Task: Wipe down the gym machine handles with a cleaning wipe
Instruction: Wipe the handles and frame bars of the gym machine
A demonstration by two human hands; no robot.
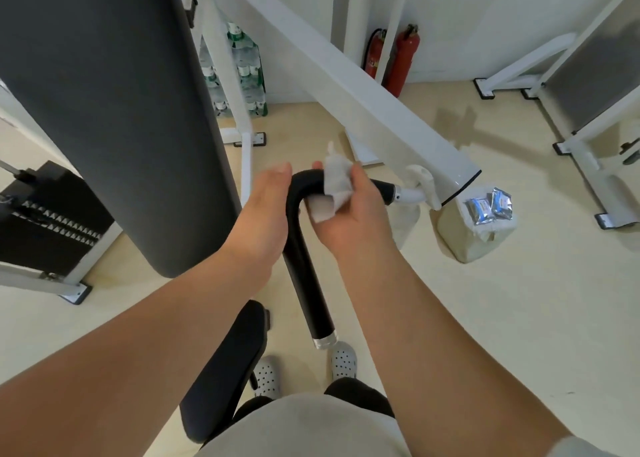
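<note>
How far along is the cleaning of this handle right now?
Midway, at a guess. In hand: the right hand grips a white wipe round the bend of the black handle, while the left hand rests against it. Done: nothing shows which parts are already clean. Left: probably the long straight stretch down to the silver end cap, which the wipe is not touching.
</note>
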